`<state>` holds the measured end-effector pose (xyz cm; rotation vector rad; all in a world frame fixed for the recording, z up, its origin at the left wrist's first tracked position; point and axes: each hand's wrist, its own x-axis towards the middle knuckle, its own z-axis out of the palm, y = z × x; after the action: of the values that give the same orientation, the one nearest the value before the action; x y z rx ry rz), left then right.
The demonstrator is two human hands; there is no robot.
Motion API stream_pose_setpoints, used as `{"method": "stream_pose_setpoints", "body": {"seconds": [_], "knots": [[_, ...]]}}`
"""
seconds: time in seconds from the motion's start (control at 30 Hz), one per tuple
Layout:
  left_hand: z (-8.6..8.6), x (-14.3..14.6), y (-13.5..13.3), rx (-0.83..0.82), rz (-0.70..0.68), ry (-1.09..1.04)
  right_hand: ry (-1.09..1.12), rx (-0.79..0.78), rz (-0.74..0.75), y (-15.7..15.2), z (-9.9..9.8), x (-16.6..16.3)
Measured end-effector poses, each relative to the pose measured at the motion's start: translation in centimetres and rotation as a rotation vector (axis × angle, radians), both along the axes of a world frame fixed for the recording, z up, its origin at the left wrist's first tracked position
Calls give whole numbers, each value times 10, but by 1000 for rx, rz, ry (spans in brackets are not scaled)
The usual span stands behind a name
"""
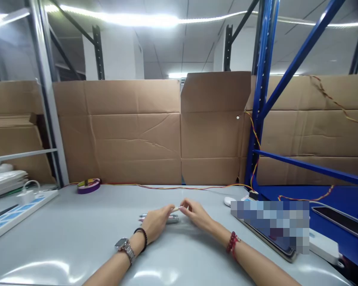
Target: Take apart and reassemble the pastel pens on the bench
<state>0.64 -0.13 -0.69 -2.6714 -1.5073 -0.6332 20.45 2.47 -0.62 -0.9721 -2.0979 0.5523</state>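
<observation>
My left hand (155, 223) is closed around a slim pale pen (175, 209), most of which its fingers hide. At the pen's right end, the fingertips of my right hand (196, 213) are pinched together on it. Below and beside my left hand several more pens (173, 219) lie on the grey tabletop (107, 234), partly covered by that hand. A watch (125, 250) and a dark bead bracelet are on my left wrist. Red beads (232, 242) circle my right wrist.
A power strip (20, 214) lies at the left and a roll of purple tape (88, 186) at the back. To the right are a partly blurred tablet-like device (282, 248), a white box-shaped device (325, 246) and a phone (343, 222). Cardboard (131, 135) and a blue rack post (258, 103) stand behind.
</observation>
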Motion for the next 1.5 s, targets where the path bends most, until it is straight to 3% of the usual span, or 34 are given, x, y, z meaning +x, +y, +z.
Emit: {"method": "stream_pose_setpoints", "body": {"seconds": [0.7,0.93,1.07,1.27,1.5], "knots": [[-6,-1,8,3,8,-16,-31,38,6,4,5,9],[-4,-4,7,-6,-125,-28,-58,87,0,3,10,11],[0,-5,5,4,-110,-30,-149,84,-78,6,12,13],[7,-11,8,14,20,-10,-440,16,-184,10,8,22],[5,-13,14,1,-104,61,-659,-25,-263,2,-2,14]]}}
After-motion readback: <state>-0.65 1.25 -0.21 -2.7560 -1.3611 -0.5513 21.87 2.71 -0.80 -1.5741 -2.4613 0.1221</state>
